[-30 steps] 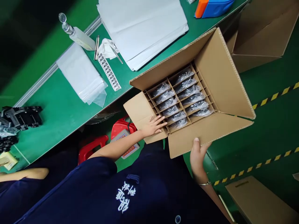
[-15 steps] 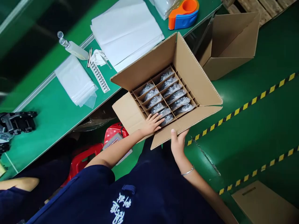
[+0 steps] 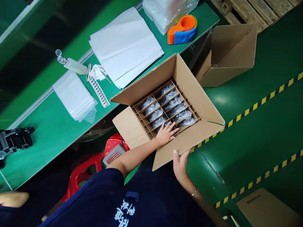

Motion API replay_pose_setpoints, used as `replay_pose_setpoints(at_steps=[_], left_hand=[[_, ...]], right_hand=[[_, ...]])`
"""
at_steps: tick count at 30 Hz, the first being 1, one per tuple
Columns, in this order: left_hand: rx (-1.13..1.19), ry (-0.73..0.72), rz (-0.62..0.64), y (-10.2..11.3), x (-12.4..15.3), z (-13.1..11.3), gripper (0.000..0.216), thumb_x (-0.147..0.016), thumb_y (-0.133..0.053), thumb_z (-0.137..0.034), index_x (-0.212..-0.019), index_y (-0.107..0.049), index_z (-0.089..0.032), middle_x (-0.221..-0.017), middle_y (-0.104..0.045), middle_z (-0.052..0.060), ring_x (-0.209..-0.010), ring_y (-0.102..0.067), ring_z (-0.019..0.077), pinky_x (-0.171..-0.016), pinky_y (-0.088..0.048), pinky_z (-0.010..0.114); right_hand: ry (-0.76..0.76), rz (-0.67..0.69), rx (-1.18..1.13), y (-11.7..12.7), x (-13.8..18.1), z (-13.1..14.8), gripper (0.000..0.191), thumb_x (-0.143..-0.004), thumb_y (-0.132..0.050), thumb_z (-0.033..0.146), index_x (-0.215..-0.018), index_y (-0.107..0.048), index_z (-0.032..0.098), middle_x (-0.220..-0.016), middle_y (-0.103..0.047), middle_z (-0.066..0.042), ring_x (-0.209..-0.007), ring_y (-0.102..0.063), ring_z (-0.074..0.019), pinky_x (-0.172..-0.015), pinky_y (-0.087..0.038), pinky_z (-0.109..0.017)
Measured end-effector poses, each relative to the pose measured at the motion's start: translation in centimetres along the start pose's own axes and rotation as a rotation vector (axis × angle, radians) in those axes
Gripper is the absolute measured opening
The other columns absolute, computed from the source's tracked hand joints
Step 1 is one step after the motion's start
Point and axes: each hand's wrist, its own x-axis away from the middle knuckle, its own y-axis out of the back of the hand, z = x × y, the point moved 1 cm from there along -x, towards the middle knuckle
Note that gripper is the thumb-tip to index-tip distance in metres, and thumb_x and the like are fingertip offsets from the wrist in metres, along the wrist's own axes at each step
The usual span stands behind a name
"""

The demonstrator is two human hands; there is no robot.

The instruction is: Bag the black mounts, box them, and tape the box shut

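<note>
An open cardboard box sits in front of me, its inside split by cardboard dividers into cells. Most cells hold dark parts wrapped in clear bags. My left hand lies flat, fingers spread, on the bagged parts in the nearest cells. My right hand grips the edge of the near flap, thumb on top.
A green bench to the left carries white sheets, clear bags, a label strip, a bottle and an orange-blue tape dispenser. A second open box stands behind. Red stools and someone's arm are lower left.
My left hand has slid from the box's near edge onto the bagged parts inside. My right hand stays on the near flap. The view has shifted, showing more of the bench and second box.
</note>
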Motion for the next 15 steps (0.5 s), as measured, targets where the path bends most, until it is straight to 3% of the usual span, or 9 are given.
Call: replay_pose_setpoints(at_steps=[5, 8, 12, 15], left_hand=[[0.012, 0.122, -0.086, 2.2, -0.8, 3.9, 0.062, -0.094, -0.049, -0.048, -0.152, -0.032, -0.034, -0.162, -0.022, 0.010, -0.147, -0.025, 0.0341, -0.114, -0.025, 0.060], [0.014, 0.144, -0.069, 2.9, -1.7, 6.7, 0.064, -0.092, -0.053, -0.049, -0.151, -0.034, -0.033, -0.161, -0.023, 0.011, -0.147, -0.025, 0.0351, -0.114, -0.024, 0.061], [0.040, 0.078, -0.058, 3.1, -2.2, 8.4, 0.062, -0.092, -0.050, -0.053, -0.150, -0.036, -0.034, -0.161, -0.025, 0.010, -0.146, -0.027, 0.0340, -0.114, -0.024, 0.060], [0.050, 0.093, -0.119, 3.9, -2.6, 9.6, 0.062, -0.094, -0.046, -0.053, -0.151, -0.033, -0.034, -0.161, -0.024, 0.010, -0.147, -0.026, 0.0326, -0.115, -0.023, 0.060]], right_hand=[[0.106, -0.078, 0.211, 0.9, -0.1, 0.0, 0.080, -0.090, -0.046, 0.060, -0.145, -0.029, 0.004, -0.139, -0.047, -0.029, -0.128, -0.048, -0.0400, -0.100, -0.044, -0.061], [0.154, -0.091, 0.287, 1.1, 0.0, -0.6, 0.076, -0.090, -0.047, 0.058, -0.142, -0.035, 0.005, -0.136, -0.050, -0.028, -0.128, -0.047, -0.0422, -0.099, -0.043, -0.064], [0.113, -0.145, 0.251, 1.0, 0.5, -0.9, 0.072, -0.089, -0.046, 0.059, -0.144, -0.036, 0.013, -0.134, -0.054, -0.023, -0.121, -0.053, -0.0422, -0.093, -0.048, -0.065], [0.035, -0.075, 0.230, 1.2, 0.6, -0.3, 0.066, -0.091, -0.045, 0.056, -0.146, -0.034, 0.023, -0.131, -0.058, -0.015, -0.120, -0.054, -0.0389, -0.093, -0.051, -0.061]])
